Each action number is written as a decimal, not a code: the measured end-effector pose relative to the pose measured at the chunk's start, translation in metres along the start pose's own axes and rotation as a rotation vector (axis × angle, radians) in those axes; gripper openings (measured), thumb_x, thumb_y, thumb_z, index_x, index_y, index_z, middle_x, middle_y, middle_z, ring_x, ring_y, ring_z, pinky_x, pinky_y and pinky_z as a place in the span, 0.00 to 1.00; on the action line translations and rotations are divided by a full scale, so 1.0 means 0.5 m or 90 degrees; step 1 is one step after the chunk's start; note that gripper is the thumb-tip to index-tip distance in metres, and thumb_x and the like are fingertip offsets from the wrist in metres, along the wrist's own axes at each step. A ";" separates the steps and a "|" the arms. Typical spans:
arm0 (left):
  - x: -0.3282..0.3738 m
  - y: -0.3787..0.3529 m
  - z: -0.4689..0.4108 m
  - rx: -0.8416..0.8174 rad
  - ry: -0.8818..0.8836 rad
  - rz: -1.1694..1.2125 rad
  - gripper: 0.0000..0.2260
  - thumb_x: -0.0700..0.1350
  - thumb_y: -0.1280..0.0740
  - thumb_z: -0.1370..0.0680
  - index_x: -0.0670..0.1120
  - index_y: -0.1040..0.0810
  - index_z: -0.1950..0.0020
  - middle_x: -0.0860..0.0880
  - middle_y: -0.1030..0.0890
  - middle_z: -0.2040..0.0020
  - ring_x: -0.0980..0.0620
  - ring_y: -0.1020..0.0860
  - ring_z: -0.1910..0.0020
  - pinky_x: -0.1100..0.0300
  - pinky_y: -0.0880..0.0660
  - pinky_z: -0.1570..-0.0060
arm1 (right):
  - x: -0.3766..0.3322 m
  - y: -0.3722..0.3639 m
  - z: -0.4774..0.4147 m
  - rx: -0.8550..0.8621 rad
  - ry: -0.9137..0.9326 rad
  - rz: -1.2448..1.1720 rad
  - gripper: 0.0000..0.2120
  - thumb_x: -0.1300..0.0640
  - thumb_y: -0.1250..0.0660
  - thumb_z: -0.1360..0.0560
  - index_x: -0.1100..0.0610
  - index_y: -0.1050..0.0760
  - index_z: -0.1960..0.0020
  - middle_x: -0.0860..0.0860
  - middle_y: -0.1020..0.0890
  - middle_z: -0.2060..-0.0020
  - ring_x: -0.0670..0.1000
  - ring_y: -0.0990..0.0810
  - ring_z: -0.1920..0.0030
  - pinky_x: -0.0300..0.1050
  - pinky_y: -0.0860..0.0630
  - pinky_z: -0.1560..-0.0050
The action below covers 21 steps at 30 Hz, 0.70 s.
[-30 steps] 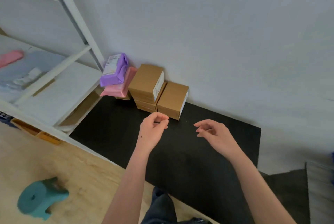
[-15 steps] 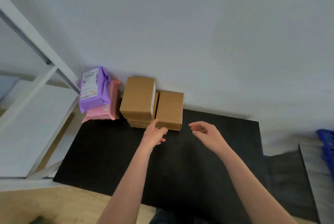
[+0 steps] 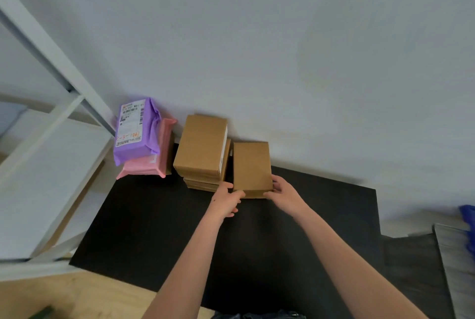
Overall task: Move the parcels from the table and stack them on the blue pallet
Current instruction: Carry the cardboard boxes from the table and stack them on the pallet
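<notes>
Only a blue sliver (image 3: 468, 226) shows at the right edge of the view; whether it is the pallet cannot be told. The printing on the purple bag's (image 3: 135, 130) label is too small to read, and the pink bag (image 3: 151, 161) under it is mostly covered. The lower boxes of the stack (image 3: 203, 150) show only as thin edges.

The single box (image 3: 252, 167) sits at the table's (image 3: 159, 226) far edge, against the wall (image 3: 282, 48), just right of the stack. Its long axis runs from the near edge toward the wall, broad face up.

The left hand (image 3: 226, 200) clasps the box's near left corner and the right hand (image 3: 284, 194) its near right corner, fingers wrapped onto the sides. Whether the box is lifted cannot be told.

A white rack (image 3: 46, 143) stands left of the table.
</notes>
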State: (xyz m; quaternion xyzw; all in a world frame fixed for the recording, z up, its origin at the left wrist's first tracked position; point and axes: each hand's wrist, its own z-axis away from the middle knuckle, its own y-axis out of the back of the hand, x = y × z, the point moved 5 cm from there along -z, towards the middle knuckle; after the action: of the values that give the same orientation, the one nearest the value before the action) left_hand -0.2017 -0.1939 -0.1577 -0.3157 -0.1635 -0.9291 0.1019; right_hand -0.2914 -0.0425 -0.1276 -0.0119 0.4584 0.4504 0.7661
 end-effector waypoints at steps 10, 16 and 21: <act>-0.024 -0.026 -0.019 -0.101 0.019 -0.102 0.12 0.58 0.37 0.25 0.51 0.27 0.52 0.54 0.27 0.50 0.57 0.29 0.54 0.59 0.29 0.64 | 0.083 0.009 0.023 0.064 -0.099 0.101 0.32 0.54 0.37 0.23 0.56 0.44 0.23 0.58 0.28 0.36 0.53 0.25 0.42 0.42 0.29 0.46; -0.048 -0.048 -0.007 -0.122 0.019 -0.070 0.16 0.61 0.37 0.25 0.51 0.27 0.47 0.54 0.27 0.50 0.58 0.29 0.53 0.58 0.30 0.57 | 0.105 -0.009 0.035 0.054 -0.137 0.029 0.29 0.54 0.37 0.23 0.59 0.40 0.24 0.57 0.31 0.32 0.55 0.26 0.38 0.49 0.30 0.34; -0.050 -0.059 0.001 -0.127 -0.017 0.008 0.17 0.60 0.35 0.25 0.47 0.26 0.47 0.54 0.27 0.49 0.56 0.29 0.51 0.55 0.31 0.49 | 0.096 0.003 0.047 0.113 -0.122 -0.042 0.21 0.53 0.37 0.22 0.58 0.30 0.30 0.51 0.21 0.43 0.50 0.23 0.45 0.42 0.29 0.48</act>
State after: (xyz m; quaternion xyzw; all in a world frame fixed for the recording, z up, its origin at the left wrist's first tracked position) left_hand -0.1907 -0.1643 -0.1799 -0.3375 -0.0696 -0.9359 0.0734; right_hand -0.2678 0.0013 -0.1476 0.0840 0.4208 0.3819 0.8185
